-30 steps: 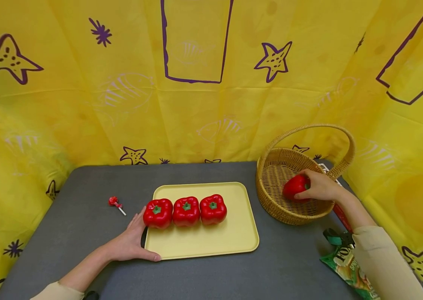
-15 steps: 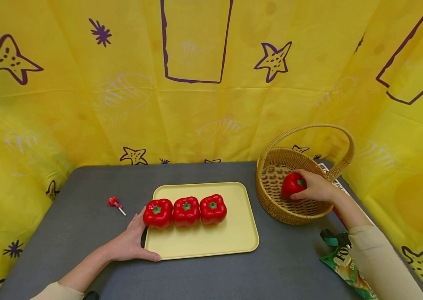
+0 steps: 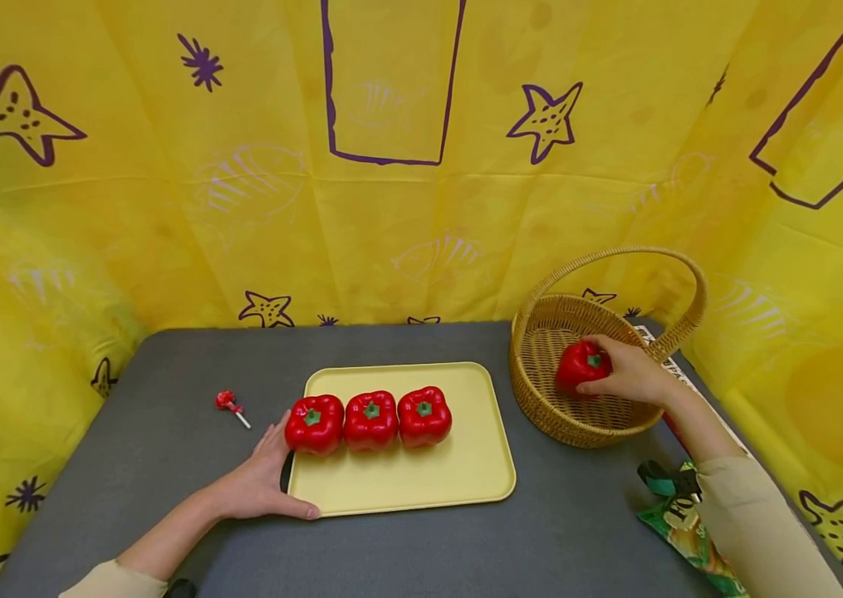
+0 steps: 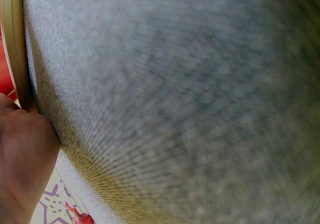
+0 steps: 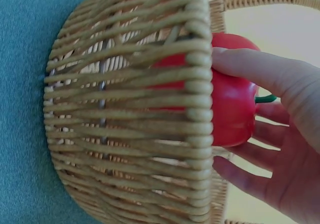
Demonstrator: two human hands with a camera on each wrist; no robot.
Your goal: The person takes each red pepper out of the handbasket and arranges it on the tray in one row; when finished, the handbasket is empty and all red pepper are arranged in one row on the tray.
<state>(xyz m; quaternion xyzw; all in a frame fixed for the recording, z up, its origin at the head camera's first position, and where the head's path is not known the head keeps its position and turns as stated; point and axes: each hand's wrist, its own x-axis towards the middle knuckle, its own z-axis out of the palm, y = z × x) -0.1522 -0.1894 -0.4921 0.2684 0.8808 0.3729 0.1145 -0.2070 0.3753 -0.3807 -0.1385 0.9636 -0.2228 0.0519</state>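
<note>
Over at the basket, my right hand (image 3: 634, 371) grips a red bell pepper (image 3: 580, 365) with a green stem, thumb on one side and fingers on the other. The pepper is partly inside the wicker basket (image 3: 566, 430); in the right wrist view its lower part shows through the weave. My left hand (image 3: 264, 482) rests at the left end of the pale yellow tray (image 3: 421, 490), fingers extended along the side and thumb along the front corner. Three more red peppers stand in a row on the tray: left (image 3: 314, 436), middle (image 3: 371, 432) and right (image 3: 424, 428). The left fingertips reach the leftmost pepper.
A red lollipop (image 3: 229, 404) lies on the grey table (image 3: 391, 556), left of the tray. Beneath the right forearm is a green food packet (image 3: 678, 519). The basket's tall handle (image 3: 619, 252) arches over its opening. A yellow printed curtain (image 3: 421, 208) surrounds the table.
My right hand has tilted the held pepper, its stem now facing more upward, and shifted it slightly left in the basket. The left hand and the tray's peppers have stayed put.
</note>
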